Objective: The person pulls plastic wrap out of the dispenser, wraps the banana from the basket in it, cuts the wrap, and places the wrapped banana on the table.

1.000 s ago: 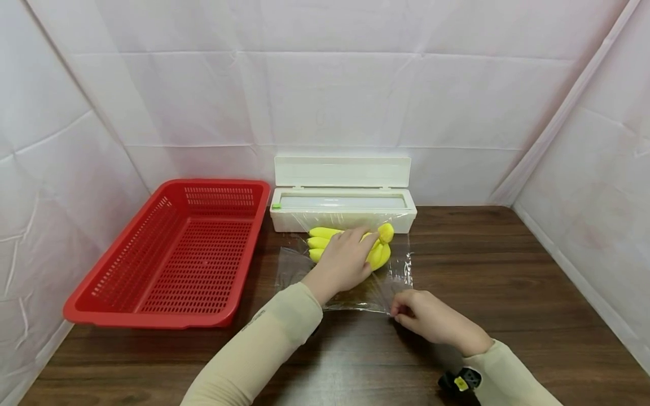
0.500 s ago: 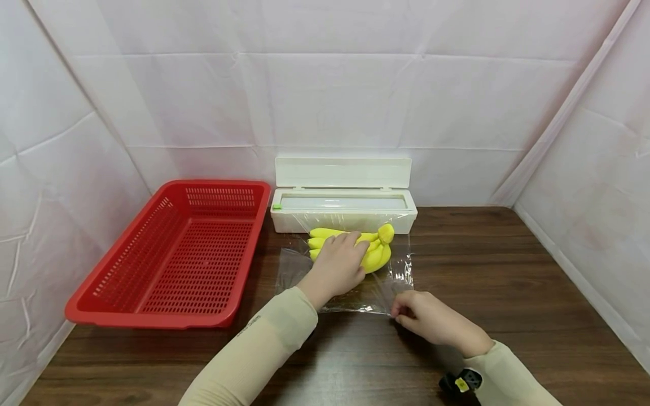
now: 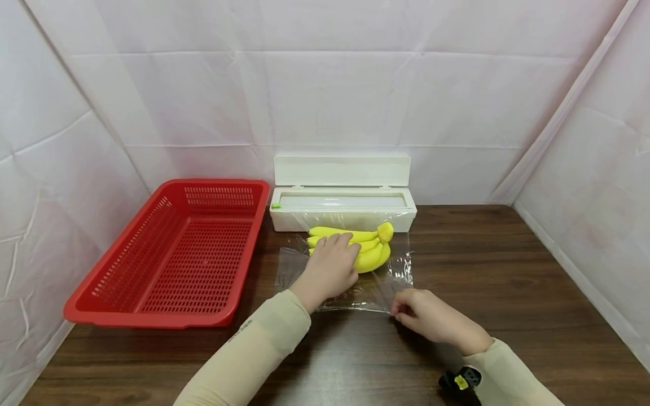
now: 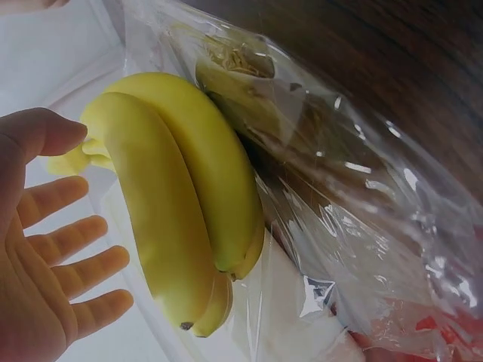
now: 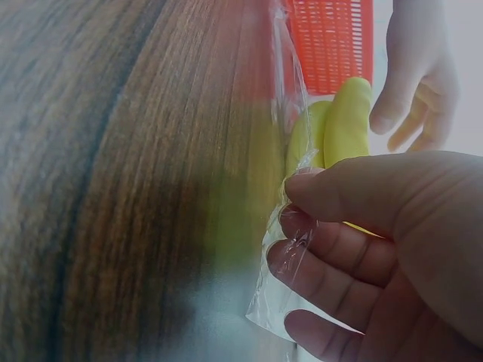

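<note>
A bunch of yellow bananas (image 3: pixel 373 259) lies on a sheet of clear cling film (image 3: pixel 370 296), its stem end pointing right. Over the left part of the bunch is my left hand (image 3: pixel 330 265). In the left wrist view, that hand's fingers (image 4: pixel 79 268) are spread and loosely extended beside the bananas (image 4: pixel 166 204), with a gap between them. My right hand (image 3: pixel 434 317) pinches the film's near right corner between thumb and fingers, as the right wrist view shows at the film's edge (image 5: pixel 264 302). The film runs back to a white dispenser box (image 3: pixel 345 221).
The dispenser's lid (image 3: pixel 342 171) stands raised against the white cloth backdrop (image 3: pixel 325 101), and a small green slider (image 3: pixel 276 206) sits at its left end. On the left is a red perforated basket (image 3: pixel 152 320). Everything stands on a dark wooden table (image 3: pixel 508 282).
My left hand has slid left and slightly toward me over the bananas, uncovering more of the stem side. The bananas and my right hand at the film corner stay where they were.
</note>
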A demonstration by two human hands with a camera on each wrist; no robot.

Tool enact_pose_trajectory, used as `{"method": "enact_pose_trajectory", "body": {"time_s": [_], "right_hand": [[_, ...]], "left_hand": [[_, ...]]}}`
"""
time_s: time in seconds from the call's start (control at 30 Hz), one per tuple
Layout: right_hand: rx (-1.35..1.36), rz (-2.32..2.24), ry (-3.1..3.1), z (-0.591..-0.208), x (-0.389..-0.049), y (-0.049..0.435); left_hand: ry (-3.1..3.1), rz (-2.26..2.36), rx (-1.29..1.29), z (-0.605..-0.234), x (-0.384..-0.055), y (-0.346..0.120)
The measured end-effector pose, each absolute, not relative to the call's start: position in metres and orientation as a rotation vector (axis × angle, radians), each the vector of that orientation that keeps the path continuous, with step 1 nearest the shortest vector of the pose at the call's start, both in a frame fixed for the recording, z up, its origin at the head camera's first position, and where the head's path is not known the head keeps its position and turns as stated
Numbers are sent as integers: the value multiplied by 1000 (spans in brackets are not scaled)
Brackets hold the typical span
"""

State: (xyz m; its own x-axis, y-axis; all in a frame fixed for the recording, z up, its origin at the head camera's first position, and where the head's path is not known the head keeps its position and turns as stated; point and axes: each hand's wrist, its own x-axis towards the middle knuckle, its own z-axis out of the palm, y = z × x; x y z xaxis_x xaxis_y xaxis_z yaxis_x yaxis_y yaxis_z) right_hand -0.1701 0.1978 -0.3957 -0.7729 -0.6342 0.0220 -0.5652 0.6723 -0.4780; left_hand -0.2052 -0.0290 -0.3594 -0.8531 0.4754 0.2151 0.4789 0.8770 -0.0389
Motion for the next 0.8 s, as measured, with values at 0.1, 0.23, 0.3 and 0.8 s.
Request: {"method": "enact_pose_trajectory", "body": {"time_s": [0.1, 0.23, 0.3, 0.8], "right_hand": [[-992, -702, 2742, -396, -171, 198], [-986, -698, 2748, -395, -171, 199], [-981, -699, 2750, -395, -171, 199], [-997, -700, 2754, -393, -172, 199]], "left_hand": [[-2842, -28, -723, -358, -204, -31], [-2856, -34, -711, -357, -202, -34], [-2860, -37, -707, -356, -201, -35], [-2876, -95, -678, -355, -195, -44]]}}
